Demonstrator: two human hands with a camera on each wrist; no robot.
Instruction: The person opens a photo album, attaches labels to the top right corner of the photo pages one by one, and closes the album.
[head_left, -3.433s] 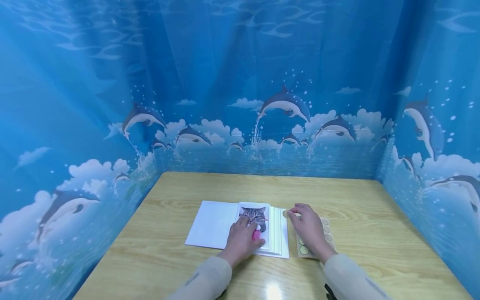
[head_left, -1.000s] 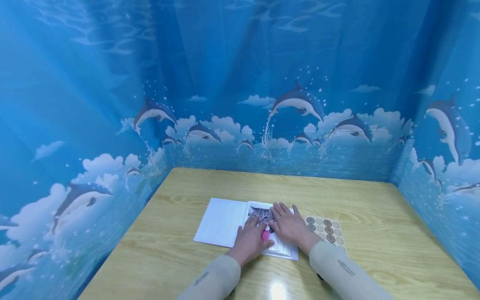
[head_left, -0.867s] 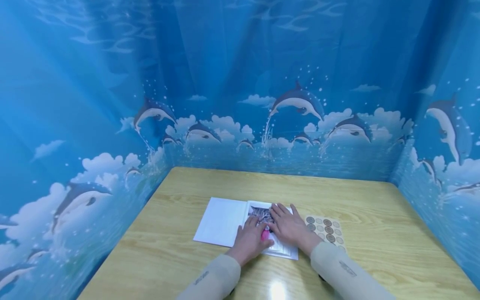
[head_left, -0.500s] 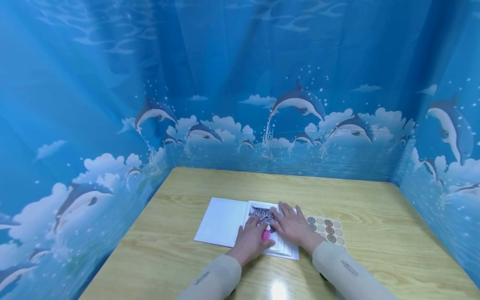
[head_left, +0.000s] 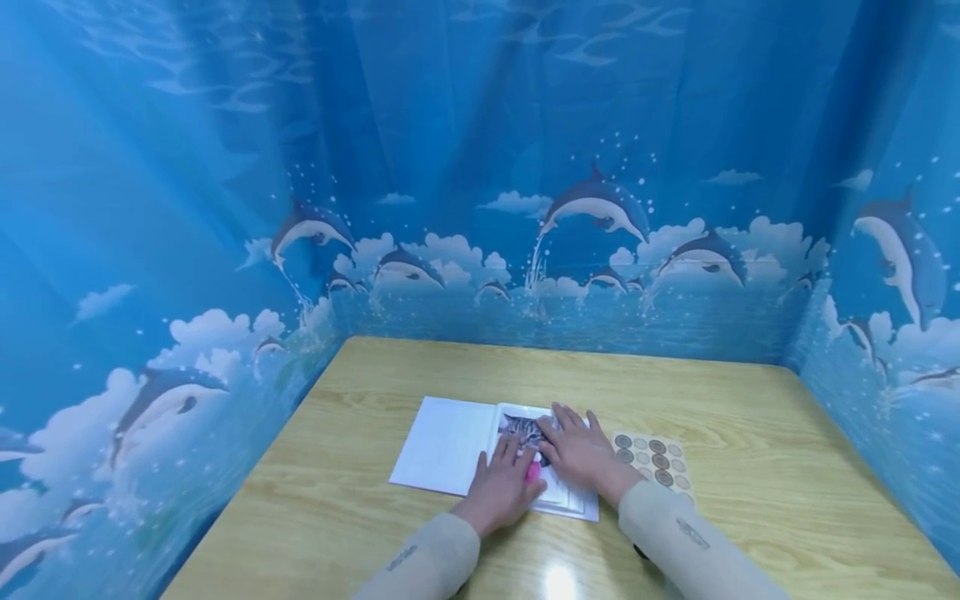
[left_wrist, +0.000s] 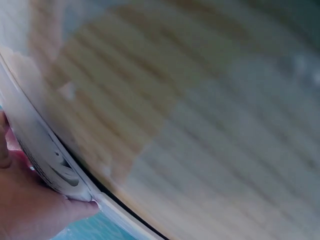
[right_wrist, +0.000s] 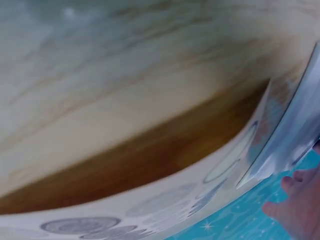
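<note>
An album or booklet with a white cover (head_left: pixel 446 443) lies open on the table. Its right side has a picture of a striped cat (head_left: pixel 525 427). My left hand (head_left: pixel 498 486) rests on the lower part of this page, fingers stretched forward. Beside its thumb shows a bright pink thing (head_left: pixel 533 472); whether it is an object or part of the picture I cannot tell. Flat on the page's right side lies my right hand (head_left: pixel 581 450), fingers spread, covering part of the picture. The right wrist view catches fingers (right_wrist: pixel 295 197) near the page edge.
A sheet of round stickers (head_left: pixel 651 461), some brown, some grey and pale, lies right of the booklet, partly behind the right forearm. The wooden table (head_left: pixel 360 383) is bounded by a blue dolphin-print curtain (head_left: pixel 465 167).
Earlier my right hand pinched a small round sticker beside the booklet; it has since moved left onto the page, fingers flat. The left hand has stayed on the page. The head view has shifted slightly.
</note>
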